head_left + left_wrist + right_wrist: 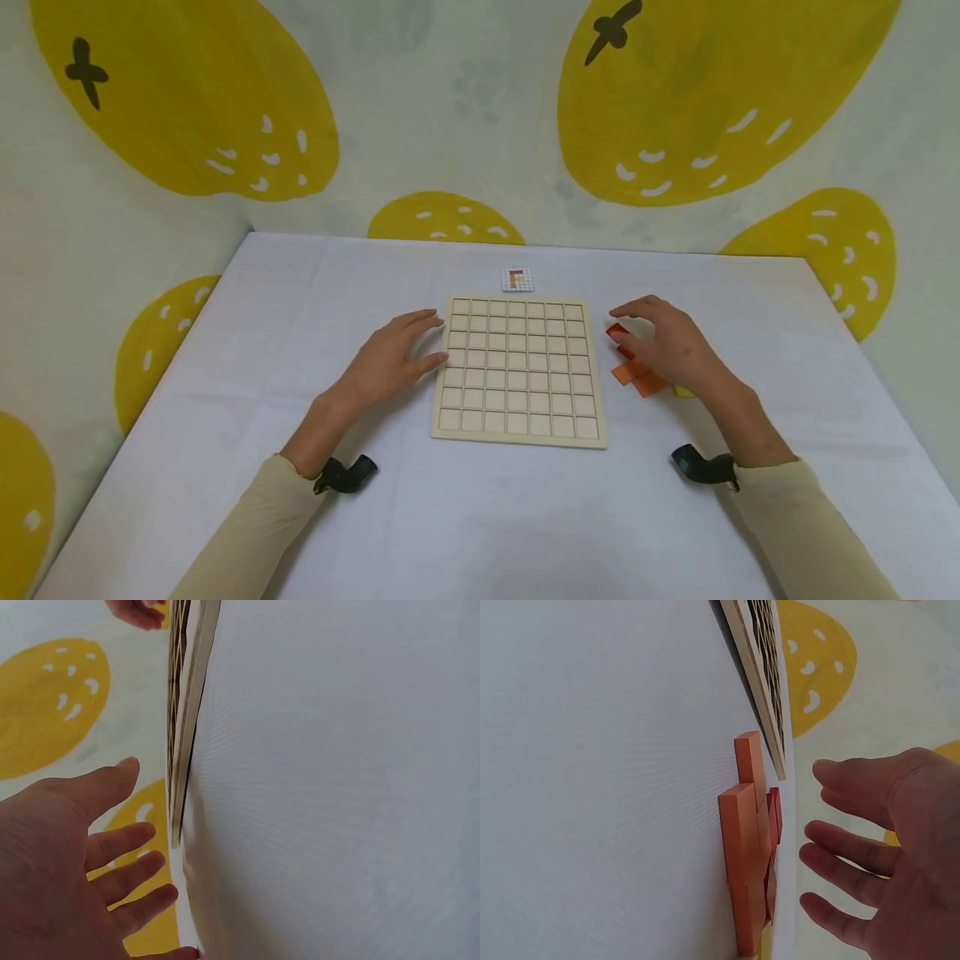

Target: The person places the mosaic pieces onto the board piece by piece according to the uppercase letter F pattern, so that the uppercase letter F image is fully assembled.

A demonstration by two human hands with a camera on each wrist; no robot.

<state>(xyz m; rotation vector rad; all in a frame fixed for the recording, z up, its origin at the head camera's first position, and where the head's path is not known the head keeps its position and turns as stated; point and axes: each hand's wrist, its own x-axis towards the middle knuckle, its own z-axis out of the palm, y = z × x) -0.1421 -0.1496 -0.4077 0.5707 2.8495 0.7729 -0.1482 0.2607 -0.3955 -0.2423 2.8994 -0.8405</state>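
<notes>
My right hand (667, 342), fingers parted and holding nothing, hovers near the yellow block (683, 392), orange blocks (649, 384) and red blocks (616, 332) right of the grid board (517, 439). I judge this the reach step; a pickup would call for narrowing thumb and fingers. My left hand (386, 354), likewise wide, flanks the board; the visible blocks lie outside its cells (517, 381), and a patterned card (517, 280) lies beyond.

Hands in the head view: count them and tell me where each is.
2. The left hand is beside the left edge of the gridded board; the right hand is on the board's other side, by the orange pieces. Neither is hidden.
</notes>
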